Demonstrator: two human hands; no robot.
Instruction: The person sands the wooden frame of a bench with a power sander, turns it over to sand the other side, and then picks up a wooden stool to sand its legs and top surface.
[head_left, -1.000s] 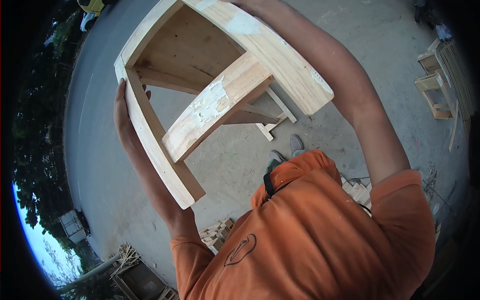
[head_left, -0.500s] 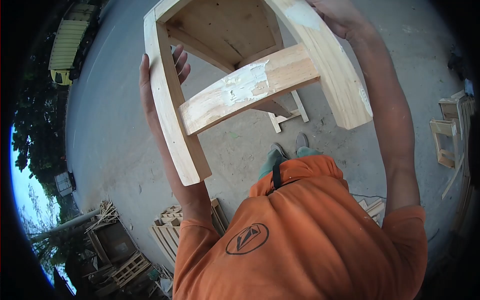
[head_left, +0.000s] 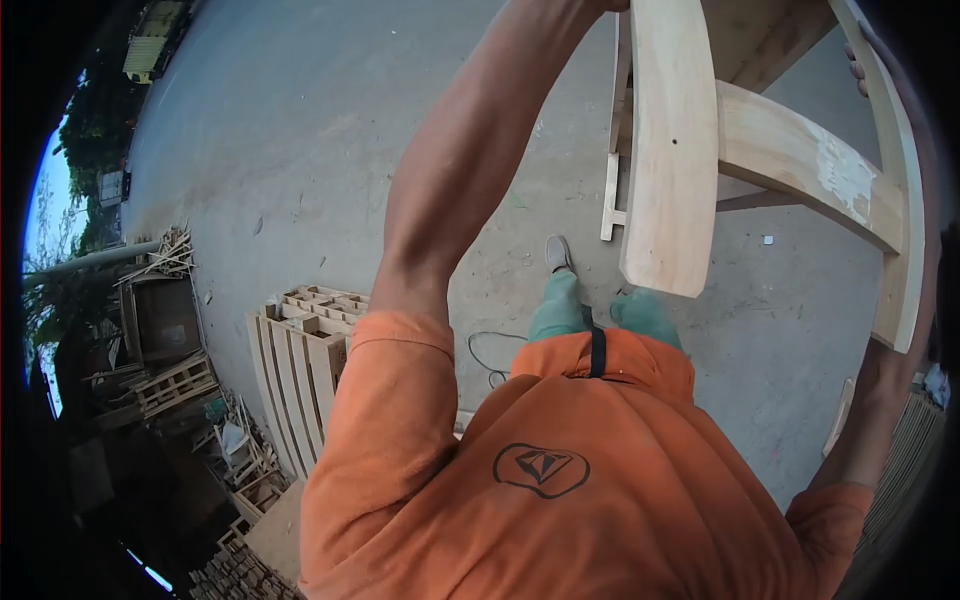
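Note:
A pale wooden furniture frame (head_left: 670, 150), perhaps a stool or chair, is held up in front of me at the upper right. White filler (head_left: 845, 170) is smeared on its curved crosspiece (head_left: 765, 130). My left hand (head_left: 610, 4) is at the top of the near left leg, mostly cut off by the upper edge of the view. Around the right-hand leg (head_left: 903, 200) goes my right hand (head_left: 857, 72), its fingertips showing on the inner side. Part of the frame's panel (head_left: 765, 35) appears between the legs; its far end lies out of view.
A slatted wooden crate or stack (head_left: 300, 360) stands on the concrete ground at my left. Scrap wood and pallets (head_left: 180, 385) are piled farther left. A thin cable (head_left: 490, 350) lies near my feet. A yellow truck (head_left: 150, 50) is in the far upper left.
The frame has moved to the right in view and turned, its left leg now nearer. My left arm has swung across to the right; my right hand's fingers now show inside the leg.

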